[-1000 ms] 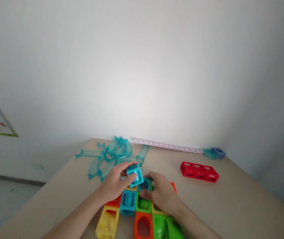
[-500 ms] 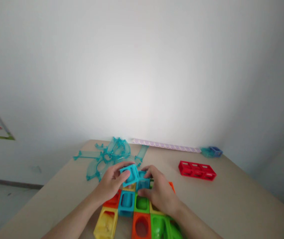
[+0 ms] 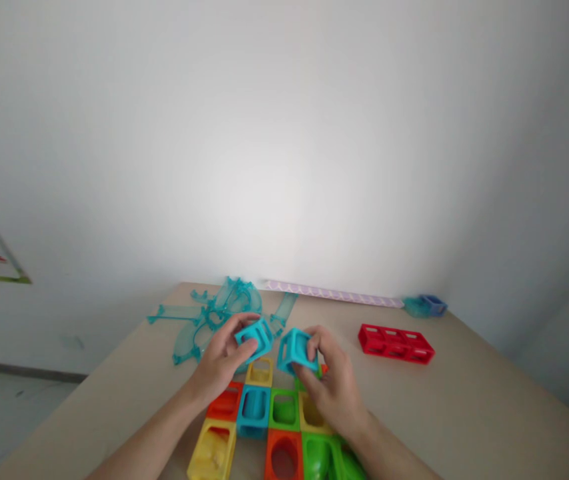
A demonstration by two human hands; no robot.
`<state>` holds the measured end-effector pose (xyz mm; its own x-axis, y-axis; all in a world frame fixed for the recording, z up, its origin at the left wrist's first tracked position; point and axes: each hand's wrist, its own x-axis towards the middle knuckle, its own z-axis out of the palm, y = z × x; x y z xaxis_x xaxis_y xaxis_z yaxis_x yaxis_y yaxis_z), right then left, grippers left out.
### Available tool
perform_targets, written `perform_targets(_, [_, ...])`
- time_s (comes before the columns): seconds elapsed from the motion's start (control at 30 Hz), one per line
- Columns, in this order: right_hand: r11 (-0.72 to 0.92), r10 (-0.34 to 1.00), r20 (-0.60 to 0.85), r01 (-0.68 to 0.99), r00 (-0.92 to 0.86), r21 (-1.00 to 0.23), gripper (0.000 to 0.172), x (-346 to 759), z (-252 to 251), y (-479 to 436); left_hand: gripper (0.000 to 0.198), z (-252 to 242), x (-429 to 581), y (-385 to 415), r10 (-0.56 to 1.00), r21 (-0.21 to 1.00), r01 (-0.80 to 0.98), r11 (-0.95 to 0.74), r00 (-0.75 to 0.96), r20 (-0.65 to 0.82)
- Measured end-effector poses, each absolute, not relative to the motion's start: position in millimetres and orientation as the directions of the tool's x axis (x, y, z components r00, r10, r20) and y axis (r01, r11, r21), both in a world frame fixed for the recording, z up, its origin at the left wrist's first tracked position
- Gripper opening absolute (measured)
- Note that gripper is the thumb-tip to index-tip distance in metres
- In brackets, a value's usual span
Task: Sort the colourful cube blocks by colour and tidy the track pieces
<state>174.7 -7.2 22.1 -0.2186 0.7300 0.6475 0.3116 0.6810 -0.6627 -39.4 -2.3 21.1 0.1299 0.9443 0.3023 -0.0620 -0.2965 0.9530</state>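
Observation:
Between thumb and fingers, my left hand point(image 3: 222, 360) grips a blue hollow cube block point(image 3: 259, 339), tilted and held in the air. My right hand point(image 3: 332, 373) pinches a second blue cube block point(image 3: 294, 350), raised a little to the right of the first, with a small gap between them. Below both hands lies a cluster of cube blocks: a yellow block point(image 3: 259, 372), a red block point(image 3: 224, 401), a blue block point(image 3: 254, 405), a green block point(image 3: 284, 409) and an orange block point(image 3: 284, 455) among them. My right hand hides part of the cluster's right side.
Translucent teal track pieces point(image 3: 224, 313) lie heaped at the back left. A red three-cell block row point(image 3: 396, 344) rests on the right, and a dark blue block point(image 3: 432, 305) stands in the far corner. A purple patterned strip point(image 3: 334, 293) runs along the wall.
My right hand has lifted its blue block up off the cluster and tilted it. My left hand has raised and turned its own blue block slightly.

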Motion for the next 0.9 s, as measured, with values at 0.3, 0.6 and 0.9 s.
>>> perform_targets(0.3, [0.553, 0.833, 0.536, 0.254, -0.139, -0.794, 0.014, 172, 18, -7, 0.056, 13, -39, 1, 0.922, 0.929, -0.030, -0.368, 0.113, 0.369])
perform_targets(0.6, [0.468, 0.884, 0.463, 0.101, -0.065, -0.878, 0.014, 171, 12, -3, 0.049, 14, -48, 2, 0.863, 0.838, 0.205, -0.506, 0.118, 0.492])
perform_targets(0.9, [0.677, 0.735, 0.662, 0.206, -0.147, -0.707, 0.019, 173, 23, -5, 0.042, 23, -46, -8, 0.851, 0.882, 0.156, -0.445, 0.379, 0.363])
